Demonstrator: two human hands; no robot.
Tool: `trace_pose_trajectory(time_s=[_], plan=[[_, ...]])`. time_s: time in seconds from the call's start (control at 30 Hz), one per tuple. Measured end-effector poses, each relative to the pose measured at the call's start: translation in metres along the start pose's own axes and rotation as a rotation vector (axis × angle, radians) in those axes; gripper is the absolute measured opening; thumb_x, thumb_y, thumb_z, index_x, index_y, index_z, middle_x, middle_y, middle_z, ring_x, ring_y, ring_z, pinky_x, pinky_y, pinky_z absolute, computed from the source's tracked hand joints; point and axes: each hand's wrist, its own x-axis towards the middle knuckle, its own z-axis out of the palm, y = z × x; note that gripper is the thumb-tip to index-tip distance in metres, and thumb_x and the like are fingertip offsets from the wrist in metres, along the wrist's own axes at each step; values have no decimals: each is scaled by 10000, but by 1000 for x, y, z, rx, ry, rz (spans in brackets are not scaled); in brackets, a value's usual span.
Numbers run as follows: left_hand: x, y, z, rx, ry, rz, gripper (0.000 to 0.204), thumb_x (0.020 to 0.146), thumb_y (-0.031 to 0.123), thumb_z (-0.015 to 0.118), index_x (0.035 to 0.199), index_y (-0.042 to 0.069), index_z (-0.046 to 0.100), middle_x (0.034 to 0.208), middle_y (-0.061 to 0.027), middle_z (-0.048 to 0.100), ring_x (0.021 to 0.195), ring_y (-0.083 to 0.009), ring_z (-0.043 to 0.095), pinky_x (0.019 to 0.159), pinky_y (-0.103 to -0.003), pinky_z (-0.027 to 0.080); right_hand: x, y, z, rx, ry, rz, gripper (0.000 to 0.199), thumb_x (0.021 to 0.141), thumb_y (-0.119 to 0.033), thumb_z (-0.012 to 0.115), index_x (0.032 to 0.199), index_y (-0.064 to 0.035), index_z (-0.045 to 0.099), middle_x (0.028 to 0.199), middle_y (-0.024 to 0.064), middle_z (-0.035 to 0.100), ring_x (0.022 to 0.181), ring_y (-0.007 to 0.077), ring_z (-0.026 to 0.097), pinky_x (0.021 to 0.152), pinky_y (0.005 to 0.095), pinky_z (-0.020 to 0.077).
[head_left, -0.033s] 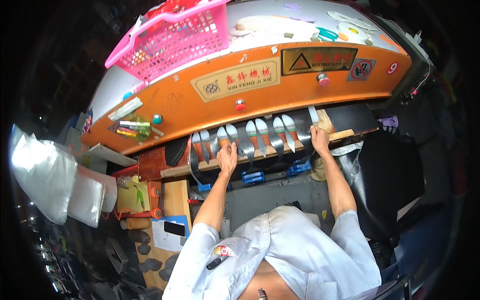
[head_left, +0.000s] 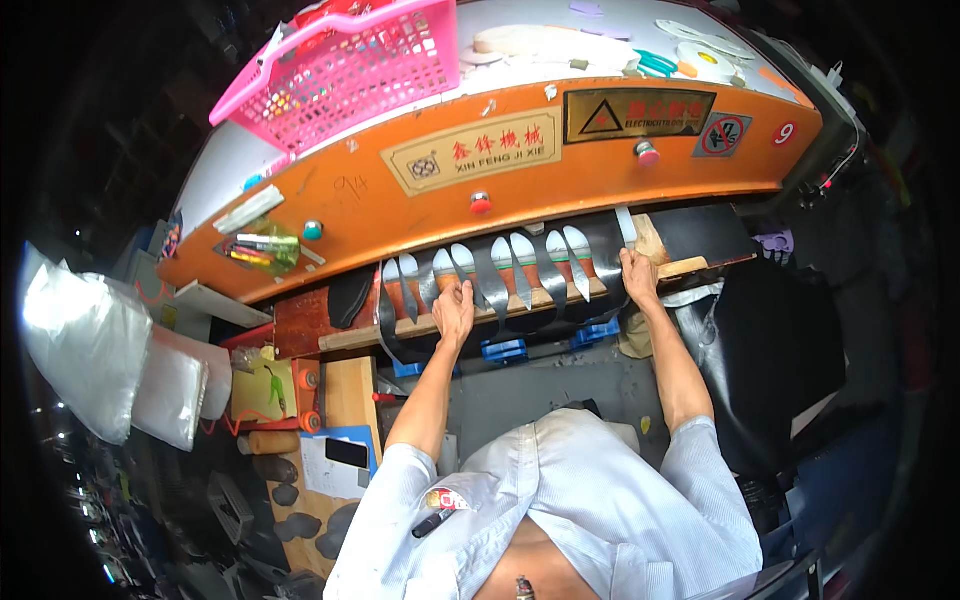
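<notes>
Left hand (head_left: 455,310) grips a black sheet (head_left: 500,290) lying across the wooden ledge (head_left: 345,338) under the orange machine (head_left: 500,180). Right hand (head_left: 638,277) clamps the sheet's right end, near the metal blades (head_left: 520,258).

One view only — a wide fisheye worn on the person's head, looking steeply down and forward over the white-shirted chest at the lower edge. It faces the long orange metal machine front (head_left: 520,170), which bows across the upper half, close, within arm's reach. Both forearms rise from below to the hands — left (head_left: 455,312), right (head_left: 638,278). The rim falls dark.
</notes>
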Motion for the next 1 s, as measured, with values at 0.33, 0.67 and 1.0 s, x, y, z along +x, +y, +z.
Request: trace_pose_trajectory(time_s=[0.33, 0.67, 1.0], plan=[[-113, -8, -34, -172, 54, 13, 329, 993, 201, 656, 1253, -1, 655, 1061, -179, 709, 912, -313, 707, 771, -417, 544, -106, -22, -52, -30, 23, 233, 319, 937, -272, 746, 996, 38, 700, 855, 161, 731, 813, 372, 691, 824, 476, 540], [-68, 63, 12, -136, -384, 326, 701, 1112, 416, 383, 1603, -79, 311, 1620, -318, 389, 1552, -439, 314, 1272, -516, 225, -118, -182, 42, -186, -211, -208, 956, 650, -440, 915, 1437, -20, 572, 1579, 270, 341, 1382, 573, 351, 1149, 651, 336], [-120, 46, 8, 29, -490, 285, 851, 1053, 569, 457, 1618, -52, 315, 1655, -239, 388, 1583, -407, 275, 1292, -524, 187, -106, -121, -84, 374, -497, 52, 854, 613, -179, 898, 1396, 2, 610, 1537, 193, 459, 1416, 368, 482, 1157, 471, 430]])
